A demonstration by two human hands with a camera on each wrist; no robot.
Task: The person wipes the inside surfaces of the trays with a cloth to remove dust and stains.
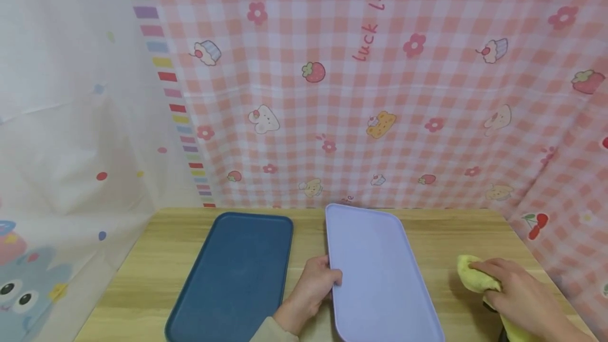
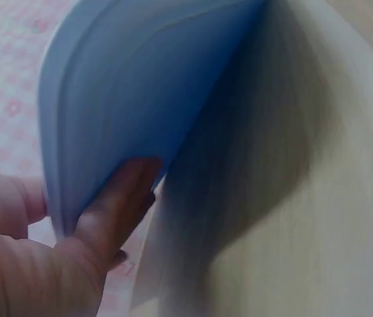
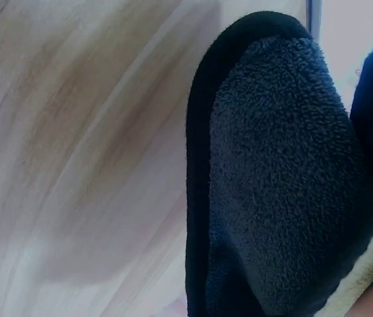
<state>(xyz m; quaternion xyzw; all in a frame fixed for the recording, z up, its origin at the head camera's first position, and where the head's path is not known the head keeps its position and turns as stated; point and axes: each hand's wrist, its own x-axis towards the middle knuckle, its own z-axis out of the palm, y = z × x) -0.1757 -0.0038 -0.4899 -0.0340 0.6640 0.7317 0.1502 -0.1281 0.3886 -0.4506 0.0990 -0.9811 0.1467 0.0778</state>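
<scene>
My left hand [image 1: 315,284] grips the left long edge of a lavender tray [image 1: 380,278], thumb on the upper side. In the left wrist view the fingers reach under the tray [image 2: 127,86], whose near edge is raised off the wood. Over the right part of the table, my right hand [image 1: 520,292] holds a bunched yellow-green cloth [image 1: 477,278]. The right wrist view shows the cloth's dark grey, fluffy side [image 3: 278,165] with a black border; that hand is mostly out of this view.
A dark blue tray [image 1: 233,278] lies flat on the wooden table [image 1: 138,278], left of the lavender one. Behind the table hangs a pink checked curtain [image 1: 285,94], and a white printed sheet [image 1: 71,120] hangs at the left.
</scene>
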